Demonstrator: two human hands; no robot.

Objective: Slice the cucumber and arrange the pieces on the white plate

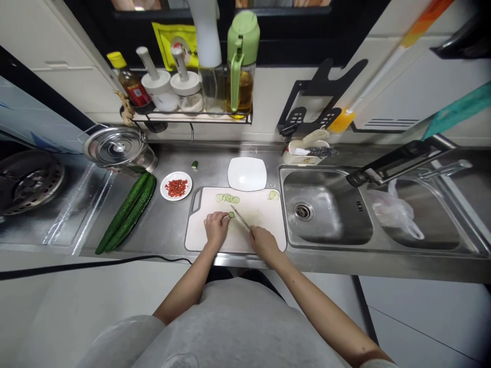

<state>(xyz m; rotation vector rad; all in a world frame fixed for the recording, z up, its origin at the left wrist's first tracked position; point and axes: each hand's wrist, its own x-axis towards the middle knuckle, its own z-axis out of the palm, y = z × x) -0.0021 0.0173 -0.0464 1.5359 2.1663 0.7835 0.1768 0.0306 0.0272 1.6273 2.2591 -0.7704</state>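
Note:
My left hand (216, 227) is closed over the cutting board (199, 237), with a small cucumber piece (231, 215) pinched at its fingertips. My right hand (264, 245) grips a knife (241, 221), whose blade points up and left, its tip close beside that piece. A row of thin cucumber slices (228, 198) lies overlapping along the upper part of the board. A few more pale slices (273, 195) sit at the board's upper right corner. Behind the board stands a white square plate (247, 174).
Left of the board are a small plate (164, 187) of chopped red pieces, two whole cucumbers (128, 212) and a lidded steel pot (118, 148). A cucumber end (195, 164) lies behind. The double sink (330, 204) is on the right; a condiment rack (199, 118) hangs above.

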